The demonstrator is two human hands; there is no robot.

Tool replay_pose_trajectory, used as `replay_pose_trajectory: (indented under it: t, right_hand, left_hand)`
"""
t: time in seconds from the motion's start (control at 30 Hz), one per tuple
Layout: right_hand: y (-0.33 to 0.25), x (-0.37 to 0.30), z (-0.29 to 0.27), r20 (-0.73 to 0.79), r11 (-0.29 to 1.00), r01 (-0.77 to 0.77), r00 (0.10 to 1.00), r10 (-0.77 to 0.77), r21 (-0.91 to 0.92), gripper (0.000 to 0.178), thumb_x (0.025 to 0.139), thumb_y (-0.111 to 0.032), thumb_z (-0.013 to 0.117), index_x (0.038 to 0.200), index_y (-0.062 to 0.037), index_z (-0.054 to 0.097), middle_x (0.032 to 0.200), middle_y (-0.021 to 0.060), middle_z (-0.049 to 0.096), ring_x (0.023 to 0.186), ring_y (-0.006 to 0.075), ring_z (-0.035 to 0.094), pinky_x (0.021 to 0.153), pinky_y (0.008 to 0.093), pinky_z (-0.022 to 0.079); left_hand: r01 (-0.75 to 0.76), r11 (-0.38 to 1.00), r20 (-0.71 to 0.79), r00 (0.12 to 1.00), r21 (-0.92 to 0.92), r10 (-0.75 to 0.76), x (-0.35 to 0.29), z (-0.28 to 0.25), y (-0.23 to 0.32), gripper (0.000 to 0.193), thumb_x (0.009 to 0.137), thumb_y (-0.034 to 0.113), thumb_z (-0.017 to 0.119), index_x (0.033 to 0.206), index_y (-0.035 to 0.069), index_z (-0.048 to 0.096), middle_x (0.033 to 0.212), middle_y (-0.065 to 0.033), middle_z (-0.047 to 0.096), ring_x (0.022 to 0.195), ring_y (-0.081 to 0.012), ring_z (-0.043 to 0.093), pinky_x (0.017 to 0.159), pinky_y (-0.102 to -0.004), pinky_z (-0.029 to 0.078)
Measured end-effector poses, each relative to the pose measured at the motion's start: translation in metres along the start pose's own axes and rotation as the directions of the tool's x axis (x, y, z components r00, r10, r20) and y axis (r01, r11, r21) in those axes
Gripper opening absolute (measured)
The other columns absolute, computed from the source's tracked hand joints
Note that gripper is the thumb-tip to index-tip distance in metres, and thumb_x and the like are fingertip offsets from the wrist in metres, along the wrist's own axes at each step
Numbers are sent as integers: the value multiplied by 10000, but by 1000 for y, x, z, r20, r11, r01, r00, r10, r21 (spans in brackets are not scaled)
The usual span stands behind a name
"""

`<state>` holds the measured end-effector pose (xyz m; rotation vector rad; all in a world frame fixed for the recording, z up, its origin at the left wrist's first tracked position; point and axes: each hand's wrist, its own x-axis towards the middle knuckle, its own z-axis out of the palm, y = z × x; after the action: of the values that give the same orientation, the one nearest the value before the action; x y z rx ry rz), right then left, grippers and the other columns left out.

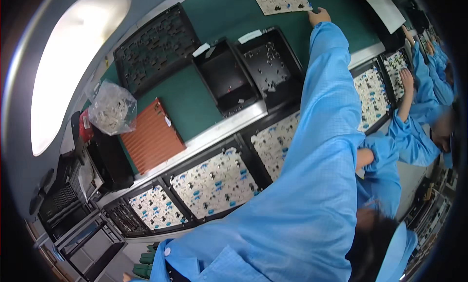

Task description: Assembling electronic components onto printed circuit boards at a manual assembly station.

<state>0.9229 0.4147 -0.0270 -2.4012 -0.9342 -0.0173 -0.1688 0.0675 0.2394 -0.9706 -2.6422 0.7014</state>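
Observation:
My right arm, in a blue sleeve, stretches far across the green-topped bench. At its end, my right hand is closed at the near right corner of a pale circuit board panel, which carries black and blue parts. The panel's far side is cut off by the top of the view. A bit of skin at the lower left edge seems to be my left hand; its fingers cannot be made out.
Two black bins hold small loose parts, beside a black slotted tray. A ribbed orange-brown board and a plastic bag lie left. Populated panels line the bench's near rail. Co-workers in blue sit on the right.

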Motion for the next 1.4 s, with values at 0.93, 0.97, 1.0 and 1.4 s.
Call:
replay_pose_trajectory:
  t: [0.93, 0.97, 1.0, 1.4]
  right_hand:
    - [-56, -62, -72, 447, 121, -471, 876, 178, 874, 306, 916, 77, 353, 1188, 211, 316, 1167, 341, 474, 1007, 466, 566, 863, 504, 551]
    - [-51, -69, -78, 433, 155, -439, 899, 72, 885, 338, 932, 46, 336, 1207, 224, 254, 1182, 340, 445, 1091, 479, 503, 894, 542, 523]
    - [-58, -86, -89, 441, 158, -445, 895, 65, 881, 338, 932, 46, 336, 1207, 224, 254, 1182, 340, 445, 1091, 479, 503, 894, 542, 523]
    - [-119, -447, -241, 297, 247, -273, 953, -64, 930, 310, 902, 59, 418, 1170, 206, 367, 1231, 252, 436, 1151, 337, 481, 1021, 457, 433]
  left_hand:
    - [-145, 752, -54, 988, -643, 143, -42, 67, 32, 357, 870, 239, 582, 1042, -71, 623, 965, -148, 661, 895, -193, 588, 825, -317, 439]
    - [-317, 567, -187, 943, -761, 276, -44, 35, 75, 306, 881, 196, 583, 1058, -50, 632, 966, -133, 665, 903, -190, 586, 836, -306, 437]
    - [-364, 424, -211, 906, -829, 366, -56, -3, 122, 299, 898, 181, 564, 1076, -52, 619, 1028, -142, 644, 987, -205, 582, 906, -299, 419]
    - [169, -384, -387, 16, -908, 922, -185, -92, 362, 468, 949, 307, 497, 1249, -44, 426, 1144, -162, 538, 971, -209, 579, 810, -290, 502]
